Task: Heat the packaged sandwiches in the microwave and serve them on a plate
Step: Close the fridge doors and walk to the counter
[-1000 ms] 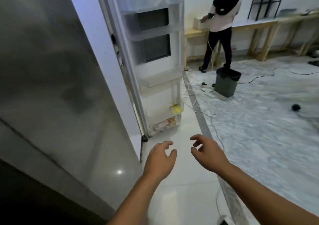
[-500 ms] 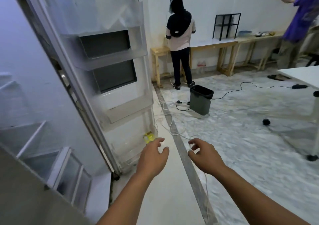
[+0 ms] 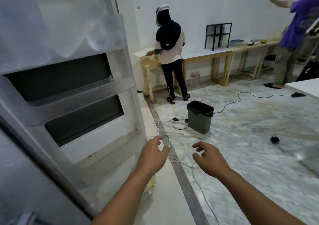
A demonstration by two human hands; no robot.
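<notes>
Both hands are out in front at the bottom middle of the frame, the left hand (image 3: 152, 157) and right hand (image 3: 208, 159) a little apart from each other, fingers loosely curled and spread, holding nothing. The fridge door (image 3: 72, 90) fills the left side, swung open with its clear shelves showing, and there's something yellowish low down by the left forearm, but it's too hidden to say if it's a sandwich pack. A dark bin (image 3: 200, 116) sits mid-frame on the marble floor (image 3: 259, 155) with cables (image 3: 177, 155) trailing around it.
</notes>
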